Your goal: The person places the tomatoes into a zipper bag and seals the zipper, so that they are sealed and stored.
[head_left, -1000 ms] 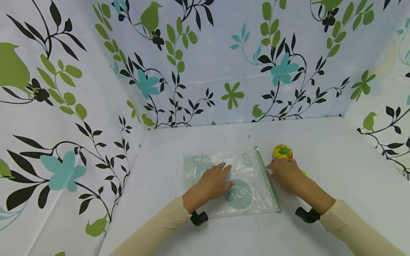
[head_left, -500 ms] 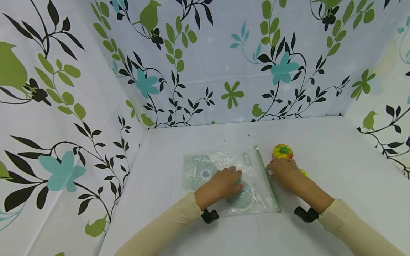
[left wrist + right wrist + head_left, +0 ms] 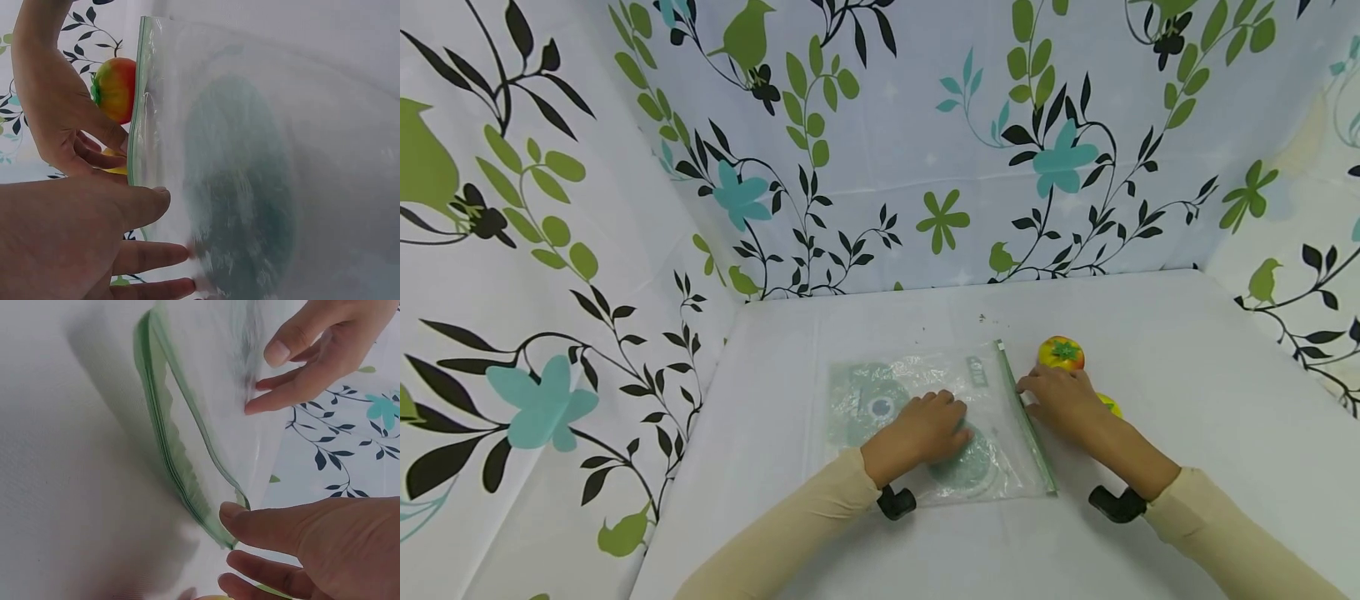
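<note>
A clear plastic zip bag (image 3: 917,483) with a green zip edge (image 3: 1028,425) lies flat on the white table. Round pale-teal shapes show on it. My left hand (image 3: 925,429) rests on the bag's middle, fingers spread and touching the plastic. At the zip edge, my right hand (image 3: 1063,400) pinches the rim between thumb and fingers. The right wrist view shows the two green strips of the bag's mouth (image 3: 187,444) parted, with the thumb (image 3: 237,515) over one strip. Just beyond the right hand sits a red-yellow tomato-like fruit (image 3: 1062,353) with a green leafy top.
A second, yellow fruit (image 3: 1109,406) peeks out from behind the right forearm. Patterned cloth (image 3: 865,167) with leaves, birds and flowers hangs along the back and both sides of the table (image 3: 1187,350).
My left hand has slid to the right over the bag, uncovering a ringed round shape on its left part. My right hand has stayed at the zip edge, shifting very slightly left.
</note>
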The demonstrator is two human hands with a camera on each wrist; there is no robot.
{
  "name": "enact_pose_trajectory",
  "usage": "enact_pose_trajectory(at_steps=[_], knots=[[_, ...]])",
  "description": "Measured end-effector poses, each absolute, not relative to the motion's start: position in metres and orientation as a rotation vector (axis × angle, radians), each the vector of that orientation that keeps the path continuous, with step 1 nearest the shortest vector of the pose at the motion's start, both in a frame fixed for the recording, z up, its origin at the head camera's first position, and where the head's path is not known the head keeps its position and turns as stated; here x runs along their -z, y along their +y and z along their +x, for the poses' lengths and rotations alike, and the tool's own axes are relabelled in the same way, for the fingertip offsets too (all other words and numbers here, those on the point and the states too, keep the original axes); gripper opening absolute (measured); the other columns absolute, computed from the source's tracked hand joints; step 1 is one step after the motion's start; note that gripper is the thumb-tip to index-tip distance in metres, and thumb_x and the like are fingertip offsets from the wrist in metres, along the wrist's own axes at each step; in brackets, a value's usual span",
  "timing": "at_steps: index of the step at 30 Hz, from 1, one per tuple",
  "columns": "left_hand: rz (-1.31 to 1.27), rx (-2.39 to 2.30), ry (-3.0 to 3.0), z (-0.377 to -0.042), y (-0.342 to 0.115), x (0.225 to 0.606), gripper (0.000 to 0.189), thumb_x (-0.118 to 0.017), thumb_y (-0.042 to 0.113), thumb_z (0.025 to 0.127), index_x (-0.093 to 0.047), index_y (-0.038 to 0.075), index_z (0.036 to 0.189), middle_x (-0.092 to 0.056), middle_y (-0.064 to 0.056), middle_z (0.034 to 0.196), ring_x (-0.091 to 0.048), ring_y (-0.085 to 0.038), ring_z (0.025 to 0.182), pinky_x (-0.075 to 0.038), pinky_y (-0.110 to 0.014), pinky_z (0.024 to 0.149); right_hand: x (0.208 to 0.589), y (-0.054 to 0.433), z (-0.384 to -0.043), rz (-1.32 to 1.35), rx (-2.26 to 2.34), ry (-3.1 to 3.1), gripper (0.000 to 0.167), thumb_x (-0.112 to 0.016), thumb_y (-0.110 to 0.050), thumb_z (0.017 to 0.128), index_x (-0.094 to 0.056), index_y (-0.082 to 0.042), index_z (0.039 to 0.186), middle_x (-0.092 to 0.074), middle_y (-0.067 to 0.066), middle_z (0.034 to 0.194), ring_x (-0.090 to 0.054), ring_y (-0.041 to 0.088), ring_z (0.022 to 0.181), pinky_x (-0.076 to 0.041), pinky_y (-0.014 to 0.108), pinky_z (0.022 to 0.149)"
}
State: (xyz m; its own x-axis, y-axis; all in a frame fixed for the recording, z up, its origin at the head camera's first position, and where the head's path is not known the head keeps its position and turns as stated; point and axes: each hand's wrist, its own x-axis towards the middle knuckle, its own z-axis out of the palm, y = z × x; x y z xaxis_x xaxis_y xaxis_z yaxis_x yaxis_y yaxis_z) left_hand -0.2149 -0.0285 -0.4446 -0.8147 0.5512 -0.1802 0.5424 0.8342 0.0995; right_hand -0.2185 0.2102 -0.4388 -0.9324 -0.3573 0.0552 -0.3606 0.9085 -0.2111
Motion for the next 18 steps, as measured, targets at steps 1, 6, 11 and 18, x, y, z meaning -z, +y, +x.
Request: enact_pose_trajectory(at_steps=[1, 6, 11, 18], knots=[[0.845, -0.069, 2.819, -0.215, -0.028, 0.445, 0.042, -0.057, 0.044, 0.108, -0.065, 0.015, 0.138, -0.061, -0.007, 0.143, -0.06, -0.024, 0.127, -0.051, -0.041, 0.104, 0.439, 0.21, -0.219, 0.568, -0.347, -3.063, 0.028, -0.086, -0.013, 0.088, -0.078, -0.011, 0.115, -0.072, 0.013, 0.114, -0.069, 0.038, 0.111, -0.046, 0.067, 0.092], [0.814, -0.076, 2.857, -0.218, -0.022, 0.444, 0.044, -0.056, 0.051, 0.108, -0.069, 0.012, 0.124, -0.066, -0.005, 0.121, -0.064, -0.022, 0.107, -0.053, -0.04, 0.091, 0.44, 0.21, -0.217, 0.55, -0.375, -3.103, 0.035, -0.086, -0.013, 0.088, -0.077, -0.009, 0.122, -0.072, 0.016, 0.119, -0.067, 0.041, 0.115, -0.045, 0.068, 0.094], [0.759, -0.029, 2.906, -0.221, -0.011, 0.443, 0.059, -0.052, 0.063, 0.105, -0.072, 0.011, 0.123, -0.068, -0.008, 0.118, -0.067, -0.027, 0.108, -0.055, -0.044, 0.091, 0.44, 0.21, -0.212, 0.577, -0.393, -3.12, 0.039, -0.087, -0.014, 0.087, -0.077, -0.008, 0.124, -0.073, 0.016, 0.121, -0.067, 0.041, 0.117, -0.046, 0.067, 0.093], [0.581, -0.006, 2.883, -0.232, 0.009, 0.437, 0.076, -0.05, 0.078, 0.097, -0.072, 0.01, 0.124, -0.067, -0.01, 0.122, -0.068, -0.032, 0.113, -0.051, -0.047, 0.1, 0.441, 0.211, -0.209, 0.635, -0.306, -3.136, 0.041, -0.087, -0.017, 0.087, -0.077, -0.008, 0.125, -0.071, 0.02, 0.128, -0.064, 0.045, 0.122, -0.045, 0.074, 0.095]])
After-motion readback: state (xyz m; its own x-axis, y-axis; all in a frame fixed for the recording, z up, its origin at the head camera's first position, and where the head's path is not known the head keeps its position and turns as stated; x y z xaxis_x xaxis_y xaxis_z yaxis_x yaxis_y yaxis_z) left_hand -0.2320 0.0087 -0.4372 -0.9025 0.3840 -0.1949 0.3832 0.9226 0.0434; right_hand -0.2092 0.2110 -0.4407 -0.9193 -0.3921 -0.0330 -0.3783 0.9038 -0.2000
